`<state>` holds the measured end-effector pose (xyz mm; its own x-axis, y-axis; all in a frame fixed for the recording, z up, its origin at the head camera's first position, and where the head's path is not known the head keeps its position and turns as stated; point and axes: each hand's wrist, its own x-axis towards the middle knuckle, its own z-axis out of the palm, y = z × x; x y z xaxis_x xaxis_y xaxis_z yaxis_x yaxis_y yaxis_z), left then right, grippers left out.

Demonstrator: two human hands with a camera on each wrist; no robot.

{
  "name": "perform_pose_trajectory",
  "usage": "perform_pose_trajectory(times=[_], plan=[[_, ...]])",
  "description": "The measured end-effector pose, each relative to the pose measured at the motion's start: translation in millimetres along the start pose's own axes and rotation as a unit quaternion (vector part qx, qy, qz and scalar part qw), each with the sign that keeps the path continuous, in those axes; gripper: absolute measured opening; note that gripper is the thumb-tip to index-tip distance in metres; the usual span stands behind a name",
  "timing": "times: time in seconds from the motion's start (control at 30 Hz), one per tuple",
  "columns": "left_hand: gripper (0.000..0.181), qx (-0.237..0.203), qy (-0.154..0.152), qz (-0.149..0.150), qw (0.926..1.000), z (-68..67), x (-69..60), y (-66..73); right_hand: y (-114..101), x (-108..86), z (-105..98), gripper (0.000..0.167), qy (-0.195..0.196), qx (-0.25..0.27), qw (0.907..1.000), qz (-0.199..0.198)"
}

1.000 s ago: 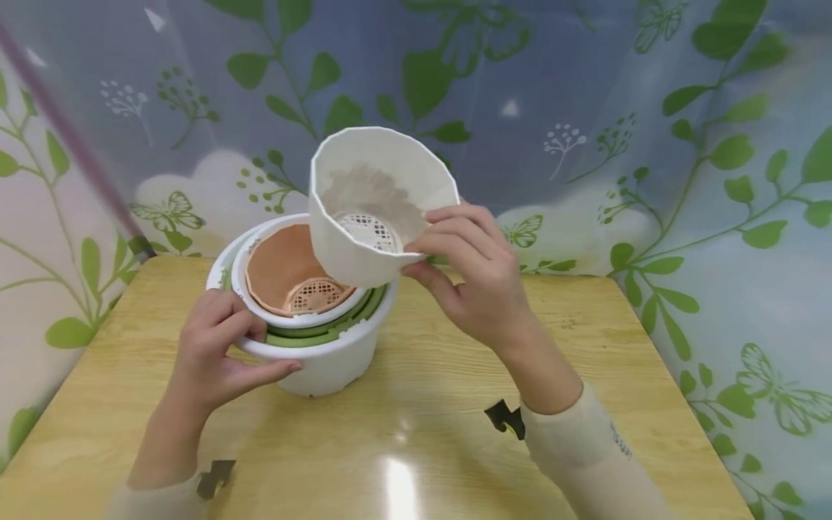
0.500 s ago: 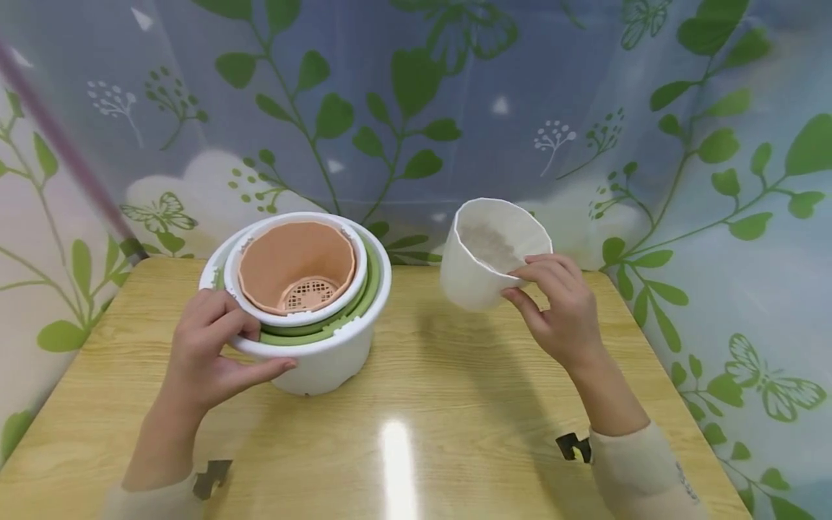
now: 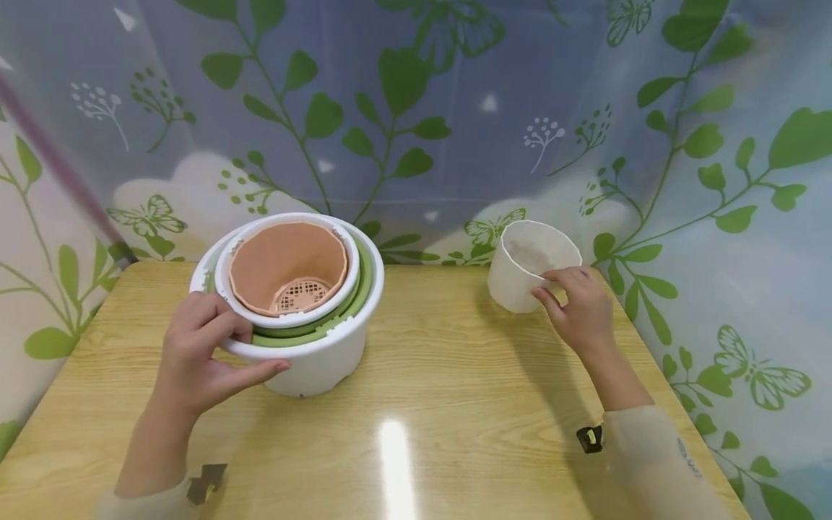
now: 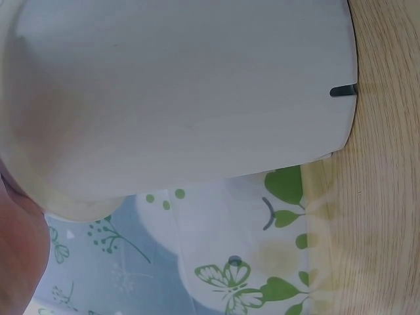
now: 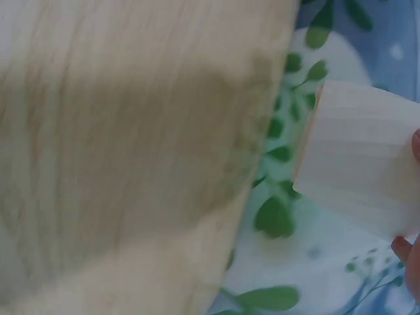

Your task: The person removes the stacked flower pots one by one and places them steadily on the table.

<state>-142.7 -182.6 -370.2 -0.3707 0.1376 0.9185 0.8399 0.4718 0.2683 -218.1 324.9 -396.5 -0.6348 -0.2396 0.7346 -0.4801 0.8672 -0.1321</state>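
Plainly, the right hand [image 3: 581, 307] pinches the near rim of a small white pot [image 3: 516, 285] between thumb and fingers, holding it just above the tabletop [image 3: 429, 375] towards its back right corner. Over on the left, a large white pot [image 3: 318, 365] stands with green [image 3: 367, 278], white [image 3: 354, 278] and orange pots [image 3: 279, 260] nested inside, the left hand [image 3: 201, 354] gripping its rim, fingers over the edge and thumb outside.

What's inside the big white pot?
Inside the big white pot, I see a green rim, then a smaller white pot, then an orange pot in the middle with little holes in its bottom. The big white pot's floor is covered, so I can't see it.
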Motion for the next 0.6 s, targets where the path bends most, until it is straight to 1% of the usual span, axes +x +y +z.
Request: perform_pose_trajectory(times=[0.13,0.3,0.4,0.6], plan=[[0.063,0.0,0.0,0.002,1.0,-0.2,1.2,-0.6,21,-7.0,4,0.033,-0.01,-0.018,0.9986,0.049],[0.063,0.002,-0.006,0.002,1.0,-0.7,0.9,-1.3,41,-14.1,6,0.031,-0.032,-0.034,0.9924,0.114],[0.063,0.002,-0.006,0.0,1.0,-1.2,0.2,-1.1,48,-15.8,6,0.03,-0.048,-0.044,0.988,0.14],[0.063,0.003,-0.005,-0.002,1.0,-1.7,-0.3,-0.4,62,-17.6,7,0.028,-0.074,-0.071,0.9786,0.179]])
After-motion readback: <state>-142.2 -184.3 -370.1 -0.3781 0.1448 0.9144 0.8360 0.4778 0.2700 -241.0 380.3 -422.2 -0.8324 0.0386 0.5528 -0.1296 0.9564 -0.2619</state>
